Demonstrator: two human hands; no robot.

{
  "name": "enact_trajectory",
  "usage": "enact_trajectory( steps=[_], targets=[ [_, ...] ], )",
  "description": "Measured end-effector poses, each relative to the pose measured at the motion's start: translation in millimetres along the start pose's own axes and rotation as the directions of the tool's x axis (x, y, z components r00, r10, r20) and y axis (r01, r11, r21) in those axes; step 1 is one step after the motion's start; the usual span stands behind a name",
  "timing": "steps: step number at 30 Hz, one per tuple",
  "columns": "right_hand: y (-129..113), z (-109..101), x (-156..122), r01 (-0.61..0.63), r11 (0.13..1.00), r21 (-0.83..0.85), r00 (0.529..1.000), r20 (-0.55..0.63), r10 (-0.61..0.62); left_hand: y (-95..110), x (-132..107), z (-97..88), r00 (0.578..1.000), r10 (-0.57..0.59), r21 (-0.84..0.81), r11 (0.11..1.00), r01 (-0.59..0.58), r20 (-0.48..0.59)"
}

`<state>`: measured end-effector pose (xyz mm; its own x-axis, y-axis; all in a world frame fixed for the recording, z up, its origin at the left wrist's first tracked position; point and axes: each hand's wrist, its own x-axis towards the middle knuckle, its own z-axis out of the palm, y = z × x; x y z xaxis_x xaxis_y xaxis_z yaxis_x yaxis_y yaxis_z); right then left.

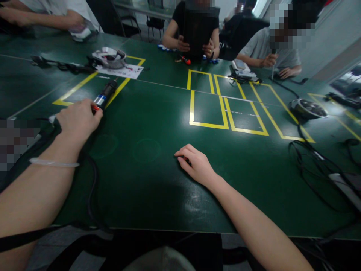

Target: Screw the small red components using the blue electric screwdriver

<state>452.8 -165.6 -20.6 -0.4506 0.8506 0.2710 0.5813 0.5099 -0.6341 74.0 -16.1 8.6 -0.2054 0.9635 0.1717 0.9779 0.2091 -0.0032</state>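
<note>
At the left, my left hand [80, 118] is closed around the rear of an electric screwdriver [104, 95] with a black body, a blue and silver band and an orange-red part by my thumb. Its tip points away from me, towards a yellow-taped area. A pale bracelet [55, 163] circles my left wrist. My right hand [197, 162] rests on the green table [158, 188], fingers loosely bent, with a small gap between thumb and index finger. I see nothing held in it.
A white printed sheet [124, 70] lies beneath a roundish white object [109, 58]. Yellow tape rectangles [208, 125] mark the table. Black cables [301, 150] coil at right near a round metallic object [308, 108]. Several people sit opposite; one holds a dark panel [197, 32].
</note>
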Motion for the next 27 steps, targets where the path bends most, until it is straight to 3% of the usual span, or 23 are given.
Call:
enact_trajectory(
  steps=[5,10,14,21,27],
  targets=[
    [-1,0,0,-0.003,1.000,-0.003,1.000,0.002,0.003,-3,3,1.6,0.996,-0.094,-0.092,0.991,0.094,0.003],
    [1,0,0,0.006,1.000,0.006,1.000,0.001,-0.006,-5,5,5.0,0.998,-0.021,-0.064,0.998,0.024,0.052],
    [2,1,0,0.007,1.000,0.006,1.000,0.000,-0.007,-6,7,7.9,0.988,-0.036,0.002,0.999,0.036,0.152],
    [0,0,1,-0.004,1.000,0.004,1.000,0.014,0.004,-8,8,11.6,0.991,0.015,-0.003,1.000,-0.015,0.133],
    [0,1,2,-0.009,1.000,0.003,1.000,0.021,0.009,9,-6,2.3,0.985,0.045,0.019,0.999,-0.049,0.166]
  ],
)
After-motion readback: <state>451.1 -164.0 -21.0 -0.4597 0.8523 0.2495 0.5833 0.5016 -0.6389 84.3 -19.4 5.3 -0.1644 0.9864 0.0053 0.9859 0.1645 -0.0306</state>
